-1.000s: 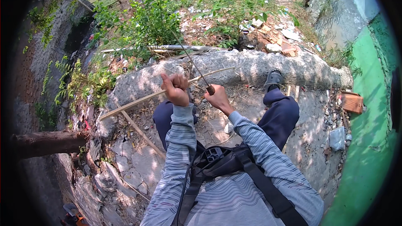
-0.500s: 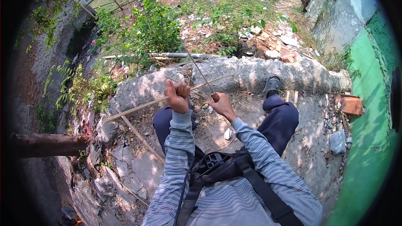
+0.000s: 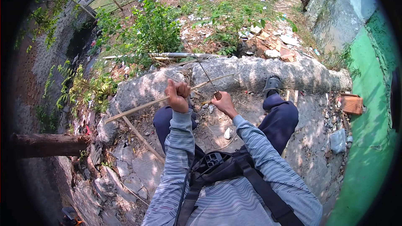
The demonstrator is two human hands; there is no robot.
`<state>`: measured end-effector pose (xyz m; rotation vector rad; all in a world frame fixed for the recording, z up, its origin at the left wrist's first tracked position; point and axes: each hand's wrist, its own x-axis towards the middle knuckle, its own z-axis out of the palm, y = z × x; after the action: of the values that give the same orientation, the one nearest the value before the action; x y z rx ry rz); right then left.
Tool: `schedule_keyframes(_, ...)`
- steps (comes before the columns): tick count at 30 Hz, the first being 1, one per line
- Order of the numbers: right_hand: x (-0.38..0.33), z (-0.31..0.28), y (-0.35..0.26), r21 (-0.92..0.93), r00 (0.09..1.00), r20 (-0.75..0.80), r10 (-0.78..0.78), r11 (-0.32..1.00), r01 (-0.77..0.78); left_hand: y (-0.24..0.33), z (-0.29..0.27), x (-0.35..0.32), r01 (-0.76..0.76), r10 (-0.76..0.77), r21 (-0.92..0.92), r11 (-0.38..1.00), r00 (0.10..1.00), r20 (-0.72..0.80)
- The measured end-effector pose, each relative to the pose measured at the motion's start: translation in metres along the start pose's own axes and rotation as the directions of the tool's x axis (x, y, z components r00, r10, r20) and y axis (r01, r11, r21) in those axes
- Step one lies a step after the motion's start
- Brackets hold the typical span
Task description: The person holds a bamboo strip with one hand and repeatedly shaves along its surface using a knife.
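Observation:
My left hand (image 3: pixel 179 97) is closed around a long, thin bamboo strip (image 3: pixel 140 107), thumb raised. The strip slants from low on the left up to the right, its far end over the rough concrete ledge. In my right hand (image 3: pixel 226 105) is the brown wooden handle of a long, narrow-bladed knife (image 3: pixel 205 73). Its dark blade points up and to the left, crossing the bamboo strip a little right of my left fist. The knife's exact contact with the strip cannot be made out.
A second bamboo strip (image 3: pixel 144 139) lies on the broken ground at left. The concrete ledge (image 3: pixel 297 76) runs across in front, with leafy plants (image 3: pixel 157 29) and rubble beyond. An orange-brown block (image 3: pixel 351 104) sits beside the green wall (image 3: pixel 363 155). A log (image 3: pixel 50 145) juts in from the left.
My right hand and the knife have shifted slightly to the right along the bamboo strip. My left hand stays nearly still with its grip on the strip.

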<state>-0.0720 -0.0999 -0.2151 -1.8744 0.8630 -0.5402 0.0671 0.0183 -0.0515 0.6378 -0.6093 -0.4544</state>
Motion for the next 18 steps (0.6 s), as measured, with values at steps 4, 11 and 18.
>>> schedule_keyframes(4,-0.011,0.001,-0.024,0.023,0.999,0.050,0.005,1.000,-0.006,0.004,-0.001,-0.001,-0.003,0.004,-0.017,1.000,1.000,0.024)
schedule_keyframes(11,-0.005,-0.011,-0.043,0.041,0.985,0.152,-0.086,0.996,0.081,0.006,-0.007,-0.002,0.031,-0.033,0.015,0.999,0.993,0.117)
schedule_keyframes(18,0.008,-0.026,0.011,0.017,0.969,0.235,0.077,0.996,-0.083,0.001,-0.007,0.000,0.054,-0.052,-0.012,0.998,0.992,0.116)
